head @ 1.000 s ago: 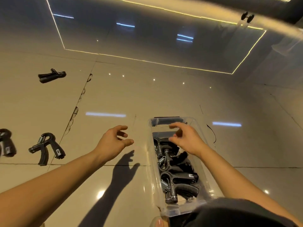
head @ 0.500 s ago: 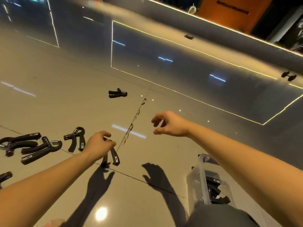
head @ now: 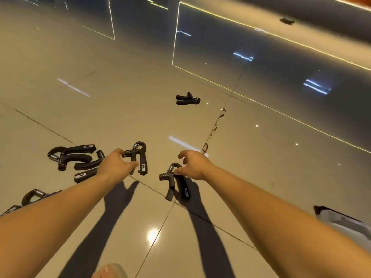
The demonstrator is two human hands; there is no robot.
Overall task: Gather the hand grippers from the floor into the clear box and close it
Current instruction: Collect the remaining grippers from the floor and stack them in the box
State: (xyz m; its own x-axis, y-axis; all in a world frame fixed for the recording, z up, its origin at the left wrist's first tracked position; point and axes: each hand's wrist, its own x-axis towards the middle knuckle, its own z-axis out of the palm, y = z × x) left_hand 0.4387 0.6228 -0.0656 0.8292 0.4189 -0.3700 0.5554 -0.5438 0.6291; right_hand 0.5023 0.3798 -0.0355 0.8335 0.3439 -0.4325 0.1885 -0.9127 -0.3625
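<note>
- Two grippers are in reach on the floor (head: 112, 93), one per hand. My left hand (head: 117, 167) has its fingers curled round a handle of the left gripper (head: 141, 157). My right hand (head: 193, 165) is spread, fingertips just touching the spring end of the right gripper (head: 176, 182), gripping nothing.
- I should wrap both handles of each before lifting, so neither swings.
- Clear box (head: 345, 221) sits at the right edge, beyond my right arm.
- Half a second ago my right hand hung in the air, clear of any gripper.

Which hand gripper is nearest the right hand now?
The single hand gripper at the tile joint, touched by the right hand; the left hand grips another gripper, beside the pile.
</note>
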